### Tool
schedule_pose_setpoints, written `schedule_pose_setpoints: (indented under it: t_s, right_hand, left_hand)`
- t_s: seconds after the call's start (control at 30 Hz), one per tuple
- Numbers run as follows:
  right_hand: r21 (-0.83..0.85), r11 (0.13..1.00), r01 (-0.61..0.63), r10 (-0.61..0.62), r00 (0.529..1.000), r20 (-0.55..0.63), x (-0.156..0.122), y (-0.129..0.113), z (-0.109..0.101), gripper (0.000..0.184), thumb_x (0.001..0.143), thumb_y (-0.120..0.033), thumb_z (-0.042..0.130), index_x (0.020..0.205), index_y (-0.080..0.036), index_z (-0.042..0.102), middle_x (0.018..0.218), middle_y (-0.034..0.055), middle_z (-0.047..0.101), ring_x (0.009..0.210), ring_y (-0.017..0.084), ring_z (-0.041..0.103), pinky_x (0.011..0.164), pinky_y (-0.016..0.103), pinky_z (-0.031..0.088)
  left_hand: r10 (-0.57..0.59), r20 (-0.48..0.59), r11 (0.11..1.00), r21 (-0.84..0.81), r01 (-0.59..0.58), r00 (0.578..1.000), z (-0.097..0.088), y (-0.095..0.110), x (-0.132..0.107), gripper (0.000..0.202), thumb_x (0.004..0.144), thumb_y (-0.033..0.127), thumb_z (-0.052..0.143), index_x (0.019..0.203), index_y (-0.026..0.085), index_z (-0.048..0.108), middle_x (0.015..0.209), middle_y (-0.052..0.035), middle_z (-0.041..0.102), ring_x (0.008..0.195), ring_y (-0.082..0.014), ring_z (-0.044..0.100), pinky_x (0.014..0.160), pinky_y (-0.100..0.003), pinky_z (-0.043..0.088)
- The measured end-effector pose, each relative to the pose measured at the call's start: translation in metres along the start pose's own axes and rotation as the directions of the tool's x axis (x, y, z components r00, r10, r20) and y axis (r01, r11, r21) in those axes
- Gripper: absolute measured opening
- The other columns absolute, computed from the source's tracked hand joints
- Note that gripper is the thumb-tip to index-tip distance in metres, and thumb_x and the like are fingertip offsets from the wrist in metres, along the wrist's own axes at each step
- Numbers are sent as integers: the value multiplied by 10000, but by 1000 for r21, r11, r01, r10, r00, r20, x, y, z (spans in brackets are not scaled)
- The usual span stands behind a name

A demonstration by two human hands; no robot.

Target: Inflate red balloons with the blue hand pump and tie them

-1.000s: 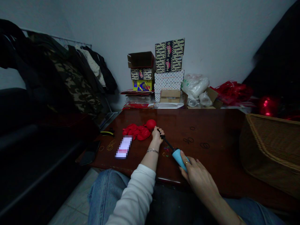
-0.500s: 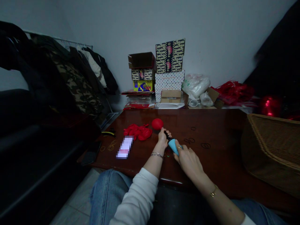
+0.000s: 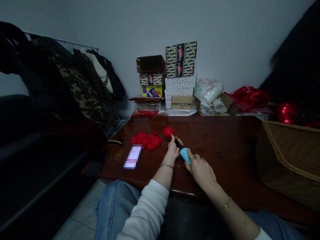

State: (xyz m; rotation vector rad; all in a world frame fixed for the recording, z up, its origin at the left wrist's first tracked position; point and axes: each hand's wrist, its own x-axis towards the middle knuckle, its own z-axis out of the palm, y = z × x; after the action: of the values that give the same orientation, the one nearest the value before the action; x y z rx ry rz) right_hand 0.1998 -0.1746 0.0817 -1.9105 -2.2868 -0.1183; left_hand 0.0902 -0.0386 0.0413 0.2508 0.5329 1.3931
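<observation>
While the left hand clasps balloon and pump, the right hand grips the pump. Slackness could free the balloon

Red-brown table: limp red balloons, 2 phones, tan bands, black bands, wicker basket.

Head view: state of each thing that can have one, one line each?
Red balloon: round, partly inflated
Pump: held at both ends
Left grip: closed on pump, by balloon
Right grip: closed on pump, near end
Red pile: limp, heaped
Phone: lit, screen pixelated
Black slab: unlit
Upper-left box: open toward camera
Small brown carton: shut
Wicker basket: open-topped
</observation>
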Motion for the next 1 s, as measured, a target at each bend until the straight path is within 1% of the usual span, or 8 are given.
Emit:
schedule_pose_setpoints:
  t_s: [0.23,0.33,0.47,0.57,0.67,0.73,0.9,1.0]
  right_hand:
    - [-10,1000,8,-8,1000,-13,1,1,-3,528,917,-314,442,1415,-154,372,1004,114,630,871,219,643,855,336,444]
    - [-10,1000,7,-7,1000,-14,0,0,-5,530,914,-321,453,1412,-157,380,999,115,630,870,230,645,835,338,452]
    - [-11,1000,22,-22,999,-34,-2,-1,-4,544,910,-328,462,1421,-167,366,1005,118,631,887,228,642,857,344,448]
    - [-13,1000,23,-23,998,-53,-1,-2,-1,549,912,-332,454,1428,-174,352,1003,112,631,878,215,639,879,341,442]
    - [-18,1000,16,-17,999,-51,0,-2,0,547,912,-338,450,1428,-183,351,1004,109,629,869,210,635,859,330,447]
    - [-22,1000,20,-21,999,-46,0,-2,0,545,910,-337,456,1423,-180,359,998,105,628,868,212,633,851,326,446]
    - [-20,999,30,-31,998,-50,-1,-3,-2,529,917,-332,444,1413,-160,378,997,108,625,861,216,632,858,337,442]
    - [-23,999,31,-32,998,-59,-2,-4,-3,531,920,-329,441,1419,-160,373,1002,109,629,864,220,632,857,340,448]
  left_hand:
    - [-81,162,989,-113,100,983,-3,7,-6,257,925,380,496,852,144,568,670,0,479,574,-93,503,583,-218,464]
    - [-92,165,989,-98,109,982,-5,9,-7,204,931,314,490,866,145,585,741,-38,559,666,-128,582,659,-271,503]
    - [-63,126,992,-98,75,990,-4,13,-7,142,898,191,517,774,143,566,873,-93,625,834,-184,636,749,-336,522]
    - [-23,102,988,-152,39,994,-2,14,-7,176,889,172,512,717,147,535,699,-33,551,652,-125,584,679,-284,511]
    - [-26,119,987,-156,44,993,0,14,-8,252,898,303,537,695,157,500,605,20,435,511,-83,465,550,-225,454]
    - [-25,122,986,-160,45,992,0,13,-8,306,900,386,538,698,162,483,605,25,417,503,-81,447,517,-211,432]
    - [-14,72,991,-133,23,997,1,7,-7,312,918,411,503,729,164,474,626,15,426,545,-87,473,544,-207,464]
    - [-17,56,994,-103,23,998,2,6,-5,323,908,425,515,721,170,449,601,36,367,460,-58,364,400,-144,333]
